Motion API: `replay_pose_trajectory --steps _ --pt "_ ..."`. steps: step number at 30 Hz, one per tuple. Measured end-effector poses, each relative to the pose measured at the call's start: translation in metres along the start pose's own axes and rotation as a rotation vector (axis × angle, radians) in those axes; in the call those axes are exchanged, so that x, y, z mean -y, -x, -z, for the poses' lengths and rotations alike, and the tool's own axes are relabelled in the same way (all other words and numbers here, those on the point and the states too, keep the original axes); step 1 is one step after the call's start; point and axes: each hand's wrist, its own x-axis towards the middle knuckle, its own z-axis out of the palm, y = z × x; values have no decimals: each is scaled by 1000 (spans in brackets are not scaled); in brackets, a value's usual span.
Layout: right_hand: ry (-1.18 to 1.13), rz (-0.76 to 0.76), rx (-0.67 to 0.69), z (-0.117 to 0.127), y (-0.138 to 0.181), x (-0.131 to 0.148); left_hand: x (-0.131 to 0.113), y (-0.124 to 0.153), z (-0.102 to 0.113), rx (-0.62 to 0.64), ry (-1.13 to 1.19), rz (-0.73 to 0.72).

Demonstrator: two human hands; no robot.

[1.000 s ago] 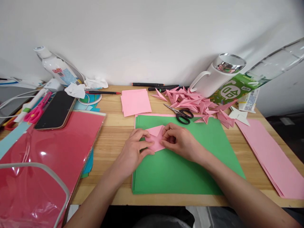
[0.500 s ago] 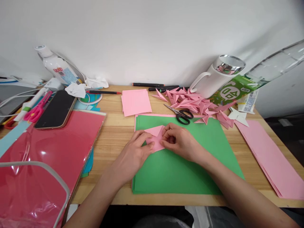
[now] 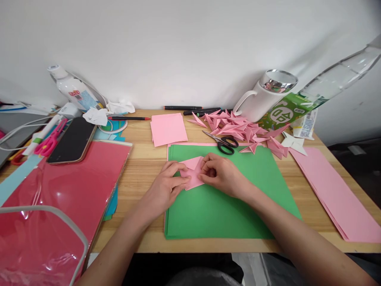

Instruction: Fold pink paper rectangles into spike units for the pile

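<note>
A small pink paper (image 3: 193, 173) with folded-in flaps lies over the upper left part of a green paper stack (image 3: 226, 210). At its left edge my left hand (image 3: 166, 184) presses, fingertips and thumb on the sheet. My right hand (image 3: 223, 174) pinches the paper's right edge between thumb and curled fingers; part of that edge is hidden. Just beyond the right hand lie black-handled scissors (image 3: 226, 145), closed, on the stack's far edge. Behind them is a heap of folded pink paper pieces (image 3: 238, 127). Pink paper squares (image 3: 169, 129) are piled beyond the left hand.
A white mug (image 3: 262, 97), a green packet (image 3: 288, 113) and a clear bottle (image 3: 342, 75) stand at the back right. Long pink sheets (image 3: 336, 194) lie right. Leftward are a phone (image 3: 73, 141), pink scissors (image 3: 50, 139) and red paper in plastic (image 3: 74, 182). Markers (image 3: 183, 108) line the wall.
The view has shifted slightly. Both hands stay on the pink paper, with the left fingers moved a little; the folds look much the same.
</note>
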Motion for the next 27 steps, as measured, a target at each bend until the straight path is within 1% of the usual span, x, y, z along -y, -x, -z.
replay_pose_trajectory --steps 4,9,11,16,20,23,25,27 --pt "16 -1 2 0 0 0 2 2 -3 -10 -33 -12" --pt "17 -4 -3 0 0 1 -6 2 -2 43 -92 -8" --pt "25 -12 -5 0 0 2 -11 1 0 72 -119 5" --pt "34 -24 -4 -1 0 2 -19 2 4 201 -224 47" --pt "23 2 -23 0 2 0 -19 0 7 244 -228 59" --pt "-68 93 -2 3 5 -1 -20 -2 8 243 -186 90" --pt "-105 205 69 5 7 0 -21 -4 8 233 -161 103" --pt "-73 311 143 5 8 2 -22 -6 9 232 -144 111"
